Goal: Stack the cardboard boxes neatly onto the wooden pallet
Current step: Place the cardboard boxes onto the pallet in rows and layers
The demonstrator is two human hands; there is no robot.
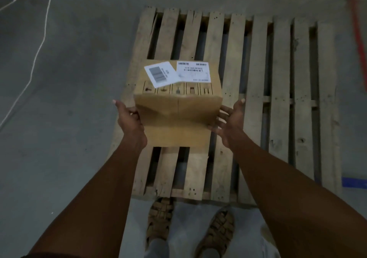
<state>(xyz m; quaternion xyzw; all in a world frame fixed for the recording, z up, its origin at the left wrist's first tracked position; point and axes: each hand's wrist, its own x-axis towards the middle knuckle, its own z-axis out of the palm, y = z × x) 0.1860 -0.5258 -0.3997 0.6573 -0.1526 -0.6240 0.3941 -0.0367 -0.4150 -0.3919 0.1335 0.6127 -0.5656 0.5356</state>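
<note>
- Hands first: left hand [130, 118] against the left side of the cardboard box [176, 106], thumb raised and free, fingers tucked behind the box edge and out of sight; grip or flat press cannot be told.
- Right hand [228, 119] at the box's right side, fingers spread and straight, tips touching or just beside the lower right corner, thumb pointing up.
- Box between both hands, over the left half of the wooden pallet [278, 90]; resting on the slats or held just above them cannot be told.
- Box closed, flaps shut, contents hidden; two white labels [178, 74] on top, one skewed over the other, a row of printed handling symbols below them.
- Pallet slats otherwise bare, wide open room to the right of the box and some toward the far edge; dark gaps between boards.
- Near pallet edge just ahead of two shoes [190, 232].
- Concrete floor [69, 79] on the left, a thin white cord [36, 57] trailing across it, well apart from the pallet.
- Red strip [358, 39] and blue strip [354, 183] on the floor beyond the pallet's right edge.
</note>
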